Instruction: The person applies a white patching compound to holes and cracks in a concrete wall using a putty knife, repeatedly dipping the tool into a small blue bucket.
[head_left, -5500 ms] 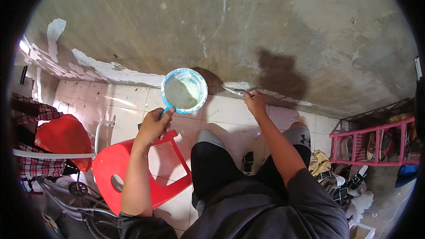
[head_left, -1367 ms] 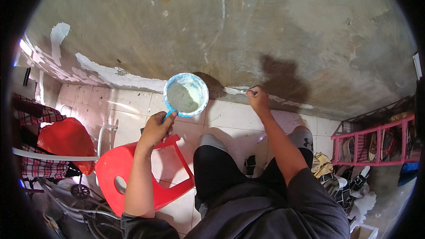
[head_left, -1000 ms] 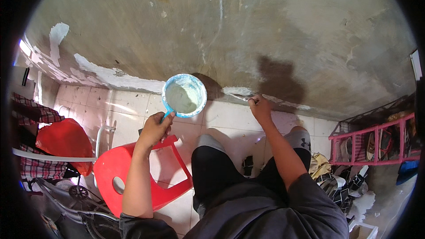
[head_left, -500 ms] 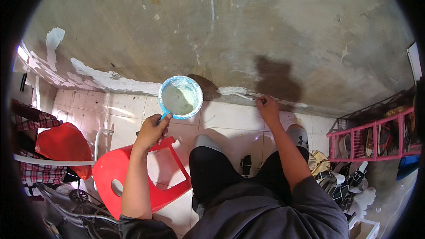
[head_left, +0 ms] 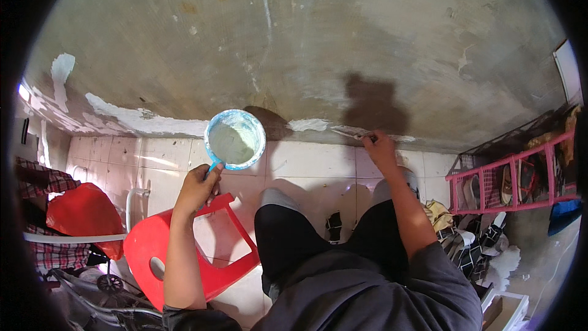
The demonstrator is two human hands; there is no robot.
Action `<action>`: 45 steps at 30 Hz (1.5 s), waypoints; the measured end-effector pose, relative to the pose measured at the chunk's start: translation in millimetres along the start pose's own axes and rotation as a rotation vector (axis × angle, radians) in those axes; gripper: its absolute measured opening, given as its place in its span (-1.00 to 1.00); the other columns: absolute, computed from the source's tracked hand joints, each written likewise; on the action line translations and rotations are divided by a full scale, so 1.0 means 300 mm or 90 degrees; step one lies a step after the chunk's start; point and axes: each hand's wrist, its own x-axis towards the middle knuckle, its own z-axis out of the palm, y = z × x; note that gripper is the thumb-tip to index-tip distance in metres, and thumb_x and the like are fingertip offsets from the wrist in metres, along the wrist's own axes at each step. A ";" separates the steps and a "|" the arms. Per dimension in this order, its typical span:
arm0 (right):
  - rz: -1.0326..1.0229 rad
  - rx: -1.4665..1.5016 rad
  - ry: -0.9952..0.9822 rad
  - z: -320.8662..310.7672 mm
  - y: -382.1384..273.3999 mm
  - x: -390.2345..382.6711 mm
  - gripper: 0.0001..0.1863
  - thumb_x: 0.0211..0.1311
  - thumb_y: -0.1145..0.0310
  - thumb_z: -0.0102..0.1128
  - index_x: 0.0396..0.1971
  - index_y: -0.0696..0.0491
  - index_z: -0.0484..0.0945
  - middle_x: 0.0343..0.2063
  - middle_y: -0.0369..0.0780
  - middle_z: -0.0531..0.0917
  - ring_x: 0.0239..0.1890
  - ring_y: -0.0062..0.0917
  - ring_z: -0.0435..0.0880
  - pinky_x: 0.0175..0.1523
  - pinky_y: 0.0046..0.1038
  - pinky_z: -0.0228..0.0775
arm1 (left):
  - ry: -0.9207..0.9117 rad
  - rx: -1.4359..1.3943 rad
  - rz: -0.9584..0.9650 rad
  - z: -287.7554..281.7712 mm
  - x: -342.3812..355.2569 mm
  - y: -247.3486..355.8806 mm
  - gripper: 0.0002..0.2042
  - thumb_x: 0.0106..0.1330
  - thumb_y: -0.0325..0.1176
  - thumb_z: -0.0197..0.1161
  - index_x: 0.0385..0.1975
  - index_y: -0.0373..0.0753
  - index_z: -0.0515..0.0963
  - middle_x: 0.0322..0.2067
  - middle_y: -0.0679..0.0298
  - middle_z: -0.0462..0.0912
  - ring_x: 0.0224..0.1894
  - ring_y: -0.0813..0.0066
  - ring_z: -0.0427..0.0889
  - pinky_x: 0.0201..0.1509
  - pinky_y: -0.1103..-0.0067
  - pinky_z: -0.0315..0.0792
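Note:
My left hand (head_left: 198, 186) grips the handle of a blue dipper (head_left: 234, 139) smeared white, with pale paste inside; it is above a red plastic chair (head_left: 147, 233). My right hand (head_left: 378, 147) is closed on the handle of a thin putty knife (head_left: 355, 135), whose blade is against the low edge of the grey wall (head_left: 380, 37), beside an uneven strip of white patching. Dark shadows lie on the wall just above the knife and behind the dipper.
At right, a pink plastic rack (head_left: 490, 208) holds shoes, with crumpled fabric (head_left: 438, 214) and a white box (head_left: 496, 306) below. At left are a red bag (head_left: 82, 211), checked fabric and a stroller-like metal frame (head_left: 104, 306). Pale tiles (head_left: 312, 165) run along the wall.
My right hand and knife have moved rightward along the wall's low edge. The dipper has shifted left and slightly down in the view, as have the wall's marks above it.

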 end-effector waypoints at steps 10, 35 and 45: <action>0.003 -0.001 0.041 0.039 -0.005 0.100 -0.73 0.16 0.23 0.24 -0.32 0.16 0.66 -0.46 -0.04 0.69 -0.37 -0.19 0.69 -0.21 -0.24 0.50 | 0.012 0.013 -0.002 -0.003 0.006 -0.015 -0.55 0.39 0.03 0.19 -0.46 -0.30 0.47 -0.71 0.35 0.42 -0.83 0.66 0.26 -0.77 0.66 0.12; 0.025 -0.133 0.012 0.025 0.028 0.076 -0.73 0.12 0.18 0.28 -0.35 0.10 0.65 -0.40 -0.03 0.70 -0.28 -0.11 0.69 -0.14 -0.17 0.51 | 0.002 0.004 -0.015 0.012 0.005 0.004 -0.57 0.40 0.04 0.18 -0.45 -0.27 0.46 -0.72 0.37 0.41 -0.79 0.68 0.27 -0.75 0.69 0.12; 0.054 -0.064 -0.028 -0.149 -0.035 0.053 -0.68 0.16 0.17 0.23 -0.35 0.17 0.61 -0.41 0.04 0.67 -0.28 -0.07 0.67 -0.12 -0.17 0.49 | 0.001 0.006 -0.022 0.003 0.007 0.001 -0.59 0.40 -0.01 0.20 -0.48 -0.27 0.46 -0.69 0.37 0.42 -0.78 0.68 0.30 -0.75 0.68 0.14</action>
